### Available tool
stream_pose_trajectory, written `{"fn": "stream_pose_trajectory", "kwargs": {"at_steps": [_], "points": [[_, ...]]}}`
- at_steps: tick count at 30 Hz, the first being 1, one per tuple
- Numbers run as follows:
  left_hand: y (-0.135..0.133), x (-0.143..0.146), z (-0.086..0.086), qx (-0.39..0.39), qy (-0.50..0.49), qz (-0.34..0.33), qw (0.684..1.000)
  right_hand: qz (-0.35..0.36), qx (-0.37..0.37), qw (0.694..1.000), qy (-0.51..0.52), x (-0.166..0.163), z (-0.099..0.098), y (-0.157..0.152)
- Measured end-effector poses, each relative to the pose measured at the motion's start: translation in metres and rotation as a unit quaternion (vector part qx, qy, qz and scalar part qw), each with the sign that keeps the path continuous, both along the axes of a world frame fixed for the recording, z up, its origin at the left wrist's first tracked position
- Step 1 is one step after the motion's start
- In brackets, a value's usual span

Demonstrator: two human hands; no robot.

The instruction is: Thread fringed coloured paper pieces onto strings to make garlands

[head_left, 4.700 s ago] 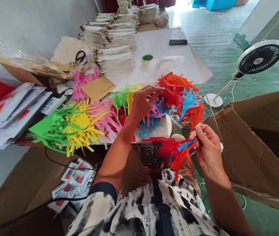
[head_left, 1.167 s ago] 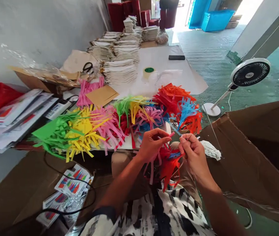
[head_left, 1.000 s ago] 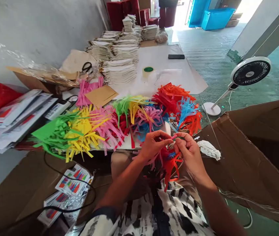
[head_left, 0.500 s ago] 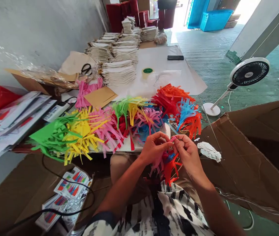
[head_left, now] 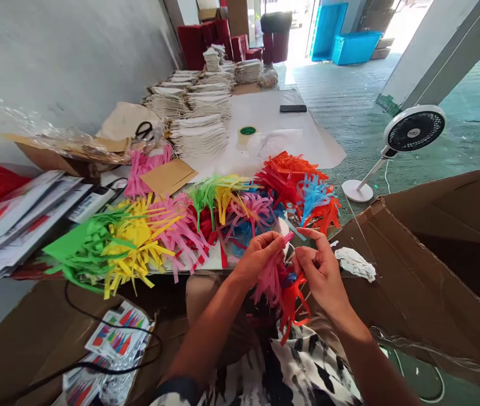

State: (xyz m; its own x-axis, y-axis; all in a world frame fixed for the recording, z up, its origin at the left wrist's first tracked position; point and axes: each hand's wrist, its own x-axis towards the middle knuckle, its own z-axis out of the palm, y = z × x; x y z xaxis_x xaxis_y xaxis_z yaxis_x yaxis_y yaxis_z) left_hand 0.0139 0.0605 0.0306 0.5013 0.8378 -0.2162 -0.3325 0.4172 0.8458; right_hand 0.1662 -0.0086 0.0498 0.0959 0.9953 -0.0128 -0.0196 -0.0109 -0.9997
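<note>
My left hand point(head_left: 259, 256) pinches the rolled top of a pink paper tassel point(head_left: 269, 282) between thumb and fingertips; its cut strips hang below the hand. Beside it my right hand point(head_left: 322, 273) has its index finger stretched toward the pink top, the thumb and other fingers curled in. A thin pale string point(head_left: 292, 247) runs to these curled fingers, which seem to grip it. Under my hands hang an orange-red tassel point(head_left: 293, 304) and a bit of blue tassel, over my lap. Loose tassels lie on the table just ahead: yellow point(head_left: 136, 245), green point(head_left: 89, 242) and light blue point(head_left: 313, 194).
Stacks of white paper bundles point(head_left: 201, 135), a tape roll point(head_left: 247, 135), black scissors point(head_left: 144, 131) and a phone point(head_left: 293, 108) lie on the table. Printed packets point(head_left: 23, 214) are at left. A white fan point(head_left: 414, 132) stands at right, beyond brown cardboard point(head_left: 426, 242).
My right hand has let go of the pink top and moved slightly down, its index finger now stretched out. My left hand still pinches the pink tassel. The head view has shifted a little.
</note>
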Motion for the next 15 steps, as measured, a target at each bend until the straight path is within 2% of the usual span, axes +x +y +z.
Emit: {"fn": "stream_pose_trajectory", "kwargs": {"at_steps": [15], "points": [[-0.0047,-0.0004,0.0032,-0.001,0.02,0.004,1.0,-0.018,0.005,1.0,-0.002,0.0008,-0.0035,0.0023]]}}
